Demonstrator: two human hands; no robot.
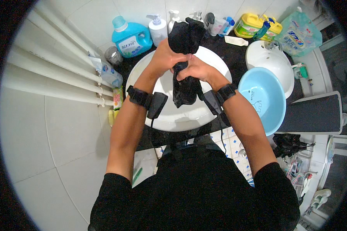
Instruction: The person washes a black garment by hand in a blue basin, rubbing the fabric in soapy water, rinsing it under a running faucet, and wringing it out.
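Both hands meet over the white washbasin (164,115), closed around a piece of wet-looking black cloth (187,36). My left hand (166,59) grips it from the left, and its thumb side touches my right hand (198,70). One bunched part of the cloth rises beyond my fingers toward the faucet. Its other end hangs down below my right hand into the basin. The folds hide what kind of garment it is. Most of the faucet is behind the cloth. Each wrist wears a black strap with a small box and a cable.
A light blue plastic tub (272,100) leans against a second, smaller white basin (264,54) on the right. Along the wall stand a blue detergent bottle (133,40), a white pump bottle (157,29) and yellow jugs (247,25). White pipes (61,63) run along the left.
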